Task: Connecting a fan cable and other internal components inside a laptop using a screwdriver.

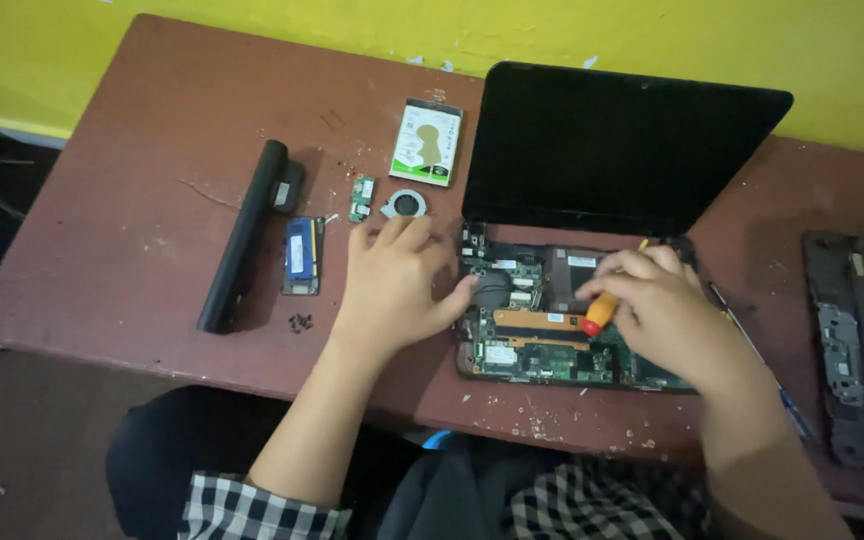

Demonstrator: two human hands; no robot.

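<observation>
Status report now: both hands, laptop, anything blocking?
Left hand flat on table, thumb at laptop edge. Right hand grips screwdriver on the board. Nothing blocking.

Our left hand (390, 285) and right hand (664, 310) are bare, with no rings, gloves or watch on the wrists. We wear a black-and-white checked shirt (262, 508), its sleeves rolled up above the elbows, forearms uncovered.
</observation>
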